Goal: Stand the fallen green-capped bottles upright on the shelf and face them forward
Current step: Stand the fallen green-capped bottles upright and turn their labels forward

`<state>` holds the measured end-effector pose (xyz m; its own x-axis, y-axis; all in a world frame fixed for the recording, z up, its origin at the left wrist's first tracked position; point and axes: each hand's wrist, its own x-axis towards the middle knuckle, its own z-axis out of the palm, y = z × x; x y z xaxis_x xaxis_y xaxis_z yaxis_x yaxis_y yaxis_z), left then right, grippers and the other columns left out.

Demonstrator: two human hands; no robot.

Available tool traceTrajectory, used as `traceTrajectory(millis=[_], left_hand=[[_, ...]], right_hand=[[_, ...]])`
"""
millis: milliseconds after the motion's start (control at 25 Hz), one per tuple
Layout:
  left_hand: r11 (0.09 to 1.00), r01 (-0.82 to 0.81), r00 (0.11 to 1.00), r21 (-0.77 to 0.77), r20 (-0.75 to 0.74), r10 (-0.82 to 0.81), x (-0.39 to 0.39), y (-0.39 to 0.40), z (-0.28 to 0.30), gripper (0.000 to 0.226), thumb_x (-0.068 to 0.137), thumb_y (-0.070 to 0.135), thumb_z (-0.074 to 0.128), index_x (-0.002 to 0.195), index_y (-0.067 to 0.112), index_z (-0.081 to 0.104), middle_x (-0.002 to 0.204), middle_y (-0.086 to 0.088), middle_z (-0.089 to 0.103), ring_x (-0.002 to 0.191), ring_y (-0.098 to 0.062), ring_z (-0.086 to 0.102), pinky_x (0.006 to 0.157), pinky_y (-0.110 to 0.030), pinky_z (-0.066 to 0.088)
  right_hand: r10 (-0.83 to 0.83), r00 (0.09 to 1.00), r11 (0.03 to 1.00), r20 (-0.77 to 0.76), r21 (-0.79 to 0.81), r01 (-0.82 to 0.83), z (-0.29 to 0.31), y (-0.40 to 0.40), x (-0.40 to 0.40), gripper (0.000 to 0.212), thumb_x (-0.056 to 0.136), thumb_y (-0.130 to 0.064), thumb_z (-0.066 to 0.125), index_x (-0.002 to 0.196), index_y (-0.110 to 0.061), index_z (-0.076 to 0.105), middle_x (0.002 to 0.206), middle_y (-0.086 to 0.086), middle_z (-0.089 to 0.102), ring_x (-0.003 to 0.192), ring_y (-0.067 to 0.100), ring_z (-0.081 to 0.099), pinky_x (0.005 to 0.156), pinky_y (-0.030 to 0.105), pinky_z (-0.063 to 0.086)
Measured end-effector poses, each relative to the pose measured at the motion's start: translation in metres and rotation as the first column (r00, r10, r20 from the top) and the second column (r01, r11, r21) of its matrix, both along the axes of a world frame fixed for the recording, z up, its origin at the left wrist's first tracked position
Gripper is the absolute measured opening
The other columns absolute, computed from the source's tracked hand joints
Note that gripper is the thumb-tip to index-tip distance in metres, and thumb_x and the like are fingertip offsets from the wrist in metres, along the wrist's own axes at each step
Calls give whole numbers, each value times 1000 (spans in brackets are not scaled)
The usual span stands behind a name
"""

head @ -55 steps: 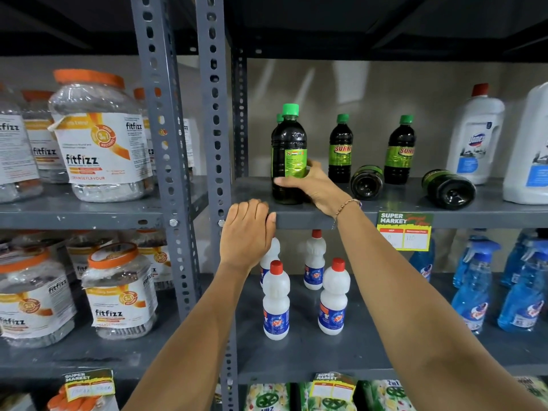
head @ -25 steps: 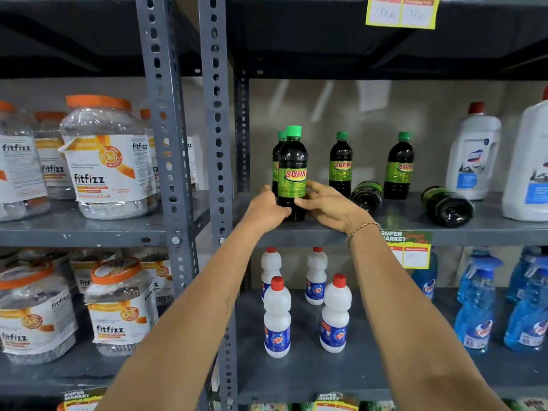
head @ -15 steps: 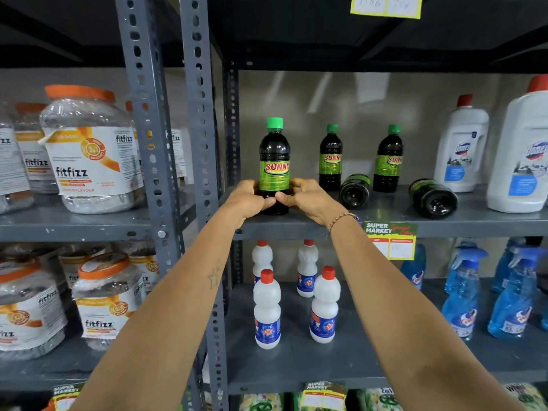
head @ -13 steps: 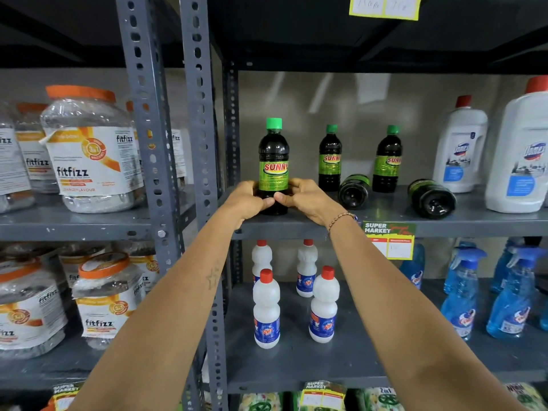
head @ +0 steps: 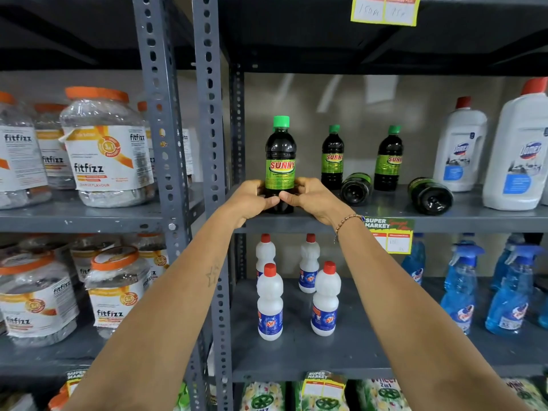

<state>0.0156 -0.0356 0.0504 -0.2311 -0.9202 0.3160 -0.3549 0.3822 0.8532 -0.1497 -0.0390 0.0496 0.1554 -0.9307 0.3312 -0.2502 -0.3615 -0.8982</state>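
A dark green-capped Sunny bottle point(head: 280, 161) stands upright at the front left of the grey shelf point(head: 462, 221), its label facing me. My left hand point(head: 250, 200) and my right hand point(head: 311, 197) grip its lower part from both sides. Two more Sunny bottles stand upright further back, one point(head: 332, 157) in the middle and one point(head: 388, 158) to its right. Two fallen bottles lie on their sides with their bases toward me, one point(head: 355, 189) between the upright pair and one point(head: 430, 196) further right.
White cleaner jugs point(head: 458, 146) stand at the right end of the same shelf. A perforated steel upright point(head: 209, 114) borders the shelf on the left. Fitfizz jars point(head: 106, 149) fill the neighbouring bay. White red-capped bottles point(head: 269, 304) and blue spray bottles point(head: 461, 292) stand on the shelf below.
My left hand left the shelf edge and joined my right hand on the front bottle. The bottle was turned until its Sunny label faces forward. Over the last half second the hands barely moved.
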Motion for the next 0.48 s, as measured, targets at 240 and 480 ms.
traceTrajectory(millis=[240, 480], left_hand=[[1000, 11, 1000, -21, -29, -12, 0, 8, -5, 46, 89, 10, 64, 134, 12, 52, 133, -6, 59, 126, -17, 50, 108, -32, 36], [999, 5, 1000, -50, 5, -5, 0, 8, -8, 46, 91, 13, 62, 136, 12, 51, 132, -7, 61, 124, -19, 53, 111, -39, 38]], right_hand=[[-2, 1000, 1000, 2, -17, 2, -2, 11, 1, 47, 87, -6, 65, 132, -3, 51, 127, 12, 63, 118, 21, 58, 104, 32, 44], [-3, 999, 999, -34, -48, 2, -3, 15, 1, 46, 89, -8, 64, 133, -2, 51, 132, 14, 61, 121, 20, 55, 108, 35, 41]])
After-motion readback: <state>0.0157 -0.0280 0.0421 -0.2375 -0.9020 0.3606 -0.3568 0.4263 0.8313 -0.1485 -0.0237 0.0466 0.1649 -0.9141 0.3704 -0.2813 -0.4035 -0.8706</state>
